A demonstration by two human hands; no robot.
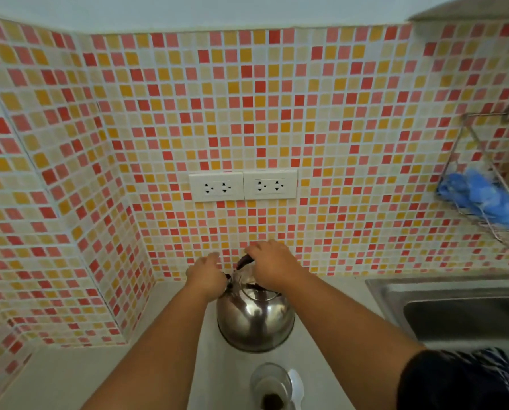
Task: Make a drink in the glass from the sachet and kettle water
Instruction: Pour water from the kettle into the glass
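A shiny steel kettle stands on the pale counter near the tiled back wall. My right hand is closed around its dark handle at the top. My left hand rests at the kettle's left upper side, fingers curled on a dark part there; what it grips is hidden. In front of the kettle, at the bottom edge, stands a clear glass with dark powder at its bottom. A white spoon lies just to its right. No sachet is in view.
A steel sink is sunk into the counter at the right. Two white wall sockets sit above the kettle. A wire rack with blue cloth hangs on the right wall. Tiled wall closes in on the left.
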